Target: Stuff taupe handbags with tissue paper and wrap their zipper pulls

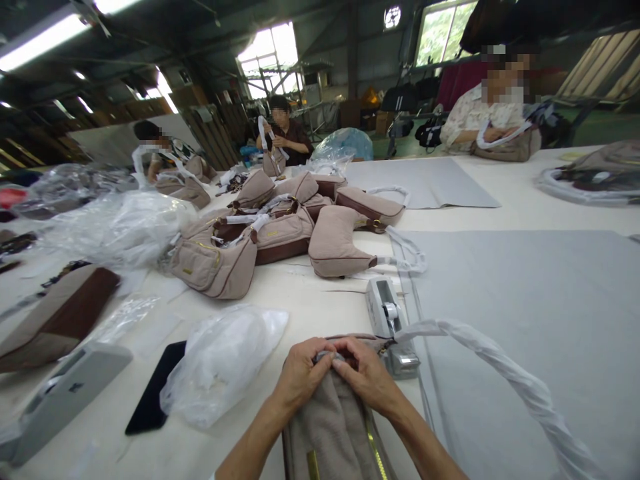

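A taupe handbag lies in front of me at the table's near edge, its gold zipper running down the right side. My left hand and my right hand both pinch the bag's top edge, fingertips meeting in the middle. The bag's strap, wrapped in white paper, arcs off to the right over a grey sheet. A grey tape dispenser stands just beyond my right hand.
A pile of similar taupe and brown bags fills the table's middle. A crumpled plastic bag, a black phone and a grey device lie at my left. Three other people work on bags at the far side.
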